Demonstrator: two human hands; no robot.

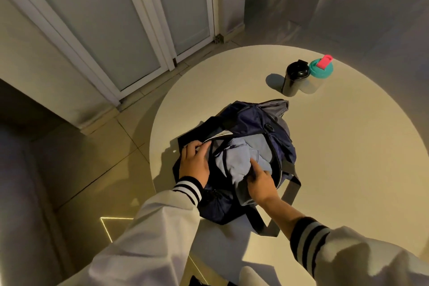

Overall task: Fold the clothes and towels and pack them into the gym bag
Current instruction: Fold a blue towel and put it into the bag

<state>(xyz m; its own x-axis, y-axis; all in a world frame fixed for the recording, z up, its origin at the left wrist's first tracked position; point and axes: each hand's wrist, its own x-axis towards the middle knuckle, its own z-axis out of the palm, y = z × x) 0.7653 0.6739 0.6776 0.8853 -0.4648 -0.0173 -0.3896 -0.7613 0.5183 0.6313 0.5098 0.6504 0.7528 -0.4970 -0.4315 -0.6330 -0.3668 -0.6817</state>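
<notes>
Cream round table [348, 158] under navy gym bag [255, 118], tiled floor [104, 146], frosted doors [116, 18]

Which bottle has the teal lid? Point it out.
The clear bottle, right of the black bottle; its lid carries a pink cap, the other is all black.

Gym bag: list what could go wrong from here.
1. The light blue cloth looks bunched under the right hand; pushing it may undo folds.
2. The gym bag lies near the table edge; it might slide off.
3. Cloth could catch in the opening edge the left hand holds.
</notes>
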